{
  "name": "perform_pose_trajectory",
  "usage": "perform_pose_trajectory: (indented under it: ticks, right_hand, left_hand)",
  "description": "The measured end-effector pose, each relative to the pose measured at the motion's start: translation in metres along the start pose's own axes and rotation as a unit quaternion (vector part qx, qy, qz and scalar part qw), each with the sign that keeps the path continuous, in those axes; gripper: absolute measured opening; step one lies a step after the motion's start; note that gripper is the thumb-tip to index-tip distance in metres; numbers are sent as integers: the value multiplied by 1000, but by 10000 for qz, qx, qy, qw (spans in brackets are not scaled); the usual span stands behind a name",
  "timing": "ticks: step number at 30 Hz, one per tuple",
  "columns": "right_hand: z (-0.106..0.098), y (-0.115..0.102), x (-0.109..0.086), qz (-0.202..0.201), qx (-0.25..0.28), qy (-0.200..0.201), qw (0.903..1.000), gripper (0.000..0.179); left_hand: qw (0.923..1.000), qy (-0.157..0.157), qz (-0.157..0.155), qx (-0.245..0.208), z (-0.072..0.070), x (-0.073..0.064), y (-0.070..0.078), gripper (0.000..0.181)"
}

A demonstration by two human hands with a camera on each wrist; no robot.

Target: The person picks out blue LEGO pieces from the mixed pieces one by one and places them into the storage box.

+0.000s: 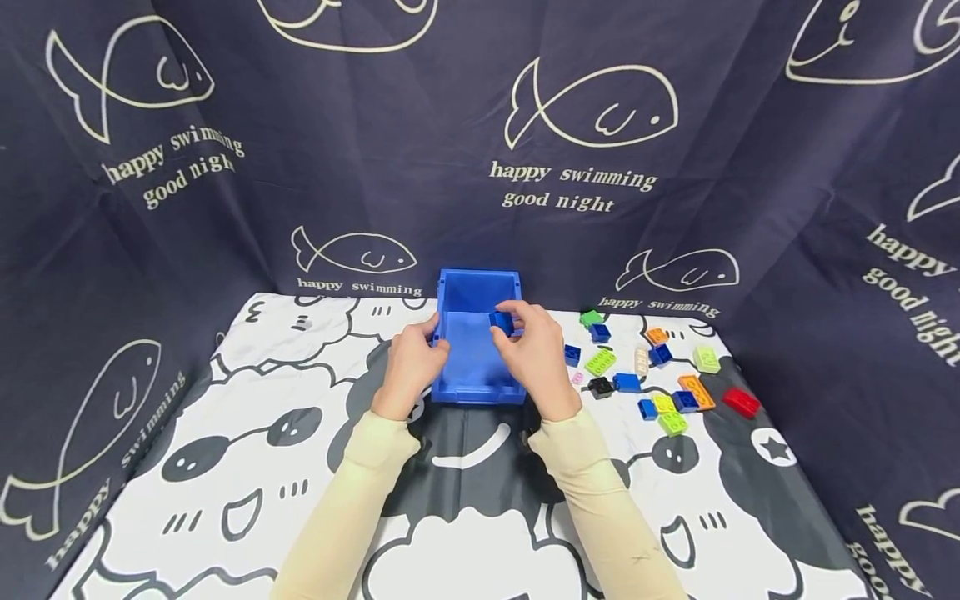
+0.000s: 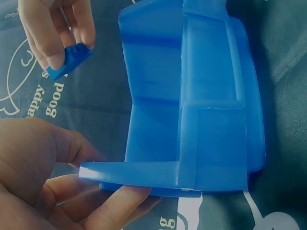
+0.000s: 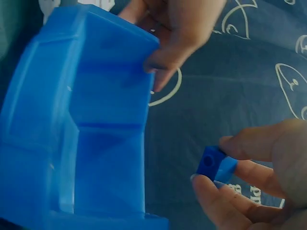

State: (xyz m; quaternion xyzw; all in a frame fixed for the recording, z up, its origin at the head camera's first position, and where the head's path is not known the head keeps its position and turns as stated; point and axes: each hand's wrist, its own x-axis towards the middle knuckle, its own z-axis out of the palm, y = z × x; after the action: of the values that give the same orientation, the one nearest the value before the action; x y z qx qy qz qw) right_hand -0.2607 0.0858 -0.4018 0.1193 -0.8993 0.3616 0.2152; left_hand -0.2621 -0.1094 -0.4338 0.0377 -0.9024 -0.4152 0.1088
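One blue block (image 1: 501, 322) sits pinched between thumb and fingertips of the right hand (image 1: 538, 348), above the single blue bin (image 1: 471, 358) near the table's (image 1: 300, 500) far edge. The left hand (image 1: 414, 358) grips its left wall. Two orange bricks (image 1: 696, 392) and one red brick (image 1: 742, 402) lie toward the right edge.

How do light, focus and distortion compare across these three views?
Head: fairly even light, lettering readable; left wrist: hazy and soft, pale highlights on the bin; right wrist: bluish, also soft, the bin's outline bowed, the block slightly blurred.
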Motion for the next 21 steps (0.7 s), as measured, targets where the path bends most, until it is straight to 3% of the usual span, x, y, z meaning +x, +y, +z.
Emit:
perform_pose_trajectory:
  ticks: [10, 21]
  right_hand:
    - [17, -1, -6, -391, -85, -155, 9991, 36]
    - [25, 0, -8, -521, -374, -307, 9975, 43]
  left_hand:
    - [10000, 39, -24, -8, 2, -1, 1, 53]
    - [10000, 10, 90, -9, 3, 0, 0, 54]
